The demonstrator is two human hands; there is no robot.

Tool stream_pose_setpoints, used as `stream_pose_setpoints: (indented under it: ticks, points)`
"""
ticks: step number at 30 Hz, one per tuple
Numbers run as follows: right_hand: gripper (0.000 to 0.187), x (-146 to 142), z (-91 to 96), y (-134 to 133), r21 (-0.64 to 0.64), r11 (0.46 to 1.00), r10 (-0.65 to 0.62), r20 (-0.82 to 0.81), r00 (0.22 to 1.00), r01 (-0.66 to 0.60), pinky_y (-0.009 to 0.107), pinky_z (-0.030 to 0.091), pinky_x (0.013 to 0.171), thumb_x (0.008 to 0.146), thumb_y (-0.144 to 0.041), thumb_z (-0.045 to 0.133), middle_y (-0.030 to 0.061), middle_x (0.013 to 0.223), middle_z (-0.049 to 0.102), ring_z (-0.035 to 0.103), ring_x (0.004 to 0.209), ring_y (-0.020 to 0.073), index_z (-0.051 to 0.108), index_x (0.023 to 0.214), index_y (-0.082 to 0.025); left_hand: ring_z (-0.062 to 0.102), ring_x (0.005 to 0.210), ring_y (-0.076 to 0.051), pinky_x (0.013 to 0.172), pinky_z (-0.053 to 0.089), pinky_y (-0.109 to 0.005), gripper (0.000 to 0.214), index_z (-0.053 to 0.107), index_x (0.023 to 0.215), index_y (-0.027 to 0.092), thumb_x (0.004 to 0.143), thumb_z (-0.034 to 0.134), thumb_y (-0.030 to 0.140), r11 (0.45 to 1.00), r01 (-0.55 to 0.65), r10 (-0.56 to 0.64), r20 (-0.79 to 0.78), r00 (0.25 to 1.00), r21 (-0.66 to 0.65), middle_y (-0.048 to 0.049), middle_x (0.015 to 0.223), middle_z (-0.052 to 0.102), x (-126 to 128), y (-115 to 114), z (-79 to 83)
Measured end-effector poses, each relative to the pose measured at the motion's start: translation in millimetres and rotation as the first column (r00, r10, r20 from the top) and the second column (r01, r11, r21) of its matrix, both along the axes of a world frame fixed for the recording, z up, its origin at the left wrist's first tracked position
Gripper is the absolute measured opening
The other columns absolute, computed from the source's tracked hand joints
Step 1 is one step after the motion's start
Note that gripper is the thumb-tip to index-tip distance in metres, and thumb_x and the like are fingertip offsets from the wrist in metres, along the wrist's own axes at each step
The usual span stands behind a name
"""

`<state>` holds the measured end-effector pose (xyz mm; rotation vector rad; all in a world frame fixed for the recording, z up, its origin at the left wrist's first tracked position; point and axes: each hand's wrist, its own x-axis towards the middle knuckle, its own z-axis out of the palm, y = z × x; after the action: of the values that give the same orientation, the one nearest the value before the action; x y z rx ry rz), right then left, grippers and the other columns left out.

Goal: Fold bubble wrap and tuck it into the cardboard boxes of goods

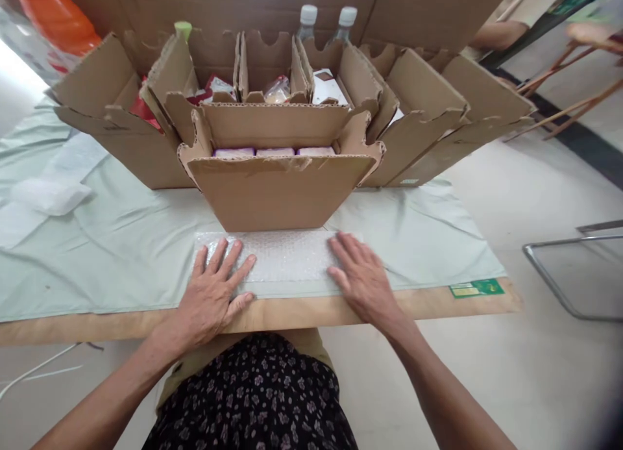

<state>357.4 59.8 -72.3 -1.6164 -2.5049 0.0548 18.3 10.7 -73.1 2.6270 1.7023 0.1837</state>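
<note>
A sheet of bubble wrap (287, 258) lies flat along the table's front, on a pale green cloth. My left hand (214, 291) rests on its left end, fingers spread and the thumb over the table edge. On the right end lies my right hand (363, 278), palm down with its fingers stretched out. Neither hand grips anything. Just behind the wrap stands an open cardboard box (282, 193), in which several purple-edged packs (275, 152) show at the top.
Behind stand several open cardboard bins, one with a red packet (217, 89). Two capped bottles (307, 21) rise behind them, and an orange bottle (61, 18) is at the left. More clear wrap (51, 193) lies left. A metal frame (549, 275) and another person's arm (499, 34) are right.
</note>
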Motion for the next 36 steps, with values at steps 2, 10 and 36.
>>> stream_pose_setpoints:
  ticks: [2,10,36]
  points:
    - [0.055,48,-1.6,-8,0.052,0.985,-0.166,0.010,0.986,0.166,0.053,0.042,0.118,0.110,-0.042,0.032,0.0126,0.164,0.048,0.046,0.150,0.0318,0.050,0.156,-0.020,0.026,0.160,-0.044,0.127,0.016,-0.067,0.063,0.048,0.158,0.028,0.104,0.045,0.059,1.000,-0.001,0.001,0.022,1.000,-0.003,-0.0142,0.171,0.037,-1,-1,0.3]
    - [0.051,75,-0.8,-11,0.129,0.932,-0.333,-0.071,0.940,0.339,0.051,0.047,0.113,0.107,-0.043,0.037,0.0169,0.154,0.058,0.054,0.143,0.0325,0.060,0.145,-0.016,0.029,0.158,-0.045,0.126,0.019,-0.069,0.058,0.051,0.155,0.024,0.105,0.042,0.052,0.997,0.039,-0.042,0.048,0.998,0.064,-0.0176,0.167,0.042,-3,-2,-4.5]
    - [0.034,255,58.6,-1,0.004,0.953,-0.265,0.499,0.825,0.304,0.038,0.030,0.083,0.100,-0.006,0.039,0.0230,0.094,0.074,0.055,0.081,0.0219,0.071,0.087,-0.008,0.046,0.148,-0.049,0.117,0.039,-0.071,0.043,0.054,0.144,0.022,0.105,0.049,0.038,0.974,-0.094,0.033,0.282,0.959,0.204,-0.0232,0.153,0.053,-32,-28,-4.1]
